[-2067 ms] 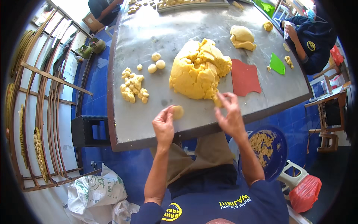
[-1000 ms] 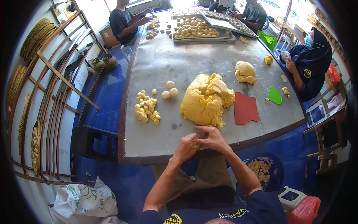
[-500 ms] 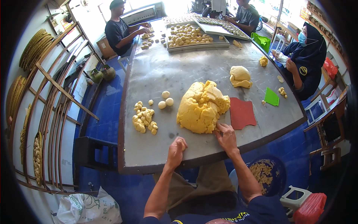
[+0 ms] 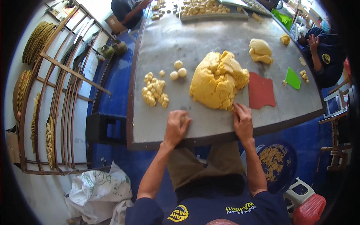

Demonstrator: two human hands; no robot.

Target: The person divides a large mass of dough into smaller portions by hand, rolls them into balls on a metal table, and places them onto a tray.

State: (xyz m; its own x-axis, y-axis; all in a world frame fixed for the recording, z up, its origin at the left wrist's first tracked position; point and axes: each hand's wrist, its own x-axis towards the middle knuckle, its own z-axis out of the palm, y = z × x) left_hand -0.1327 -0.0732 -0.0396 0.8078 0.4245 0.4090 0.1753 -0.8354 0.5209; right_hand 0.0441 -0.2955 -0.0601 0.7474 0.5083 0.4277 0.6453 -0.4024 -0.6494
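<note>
A big mound of yellow dough [image 4: 215,82], cracked on top, sits on the metal table in front of me. My right hand [image 4: 243,122] has its fingertips pinched at the dough's near right edge. Close to the table's front edge, my left hand [image 4: 177,127] is curled around a small pale dough piece [image 4: 184,119], mostly covered by the fingers. Beyond that hand lies a heap of small dough pieces [image 4: 153,90]. Three smooth dough balls [image 4: 178,70] and a smaller one [image 4: 162,72] are near the heap. A red flat sheet [image 4: 261,90] lies right of the mound.
Farther right are a paler dough lump [image 4: 260,50], a green scraper [image 4: 293,78] and a small yellow lump [image 4: 285,39]. A tray of dough balls [image 4: 213,17] stands at the far end. Co-workers are at the table's sides. A dark tub [image 4: 279,165] stands below on the right.
My view has tipped downward, so the table sits higher in it. My left hand has shifted slightly left, away from the mound, and turned; my right hand stays at the mound's edge.
</note>
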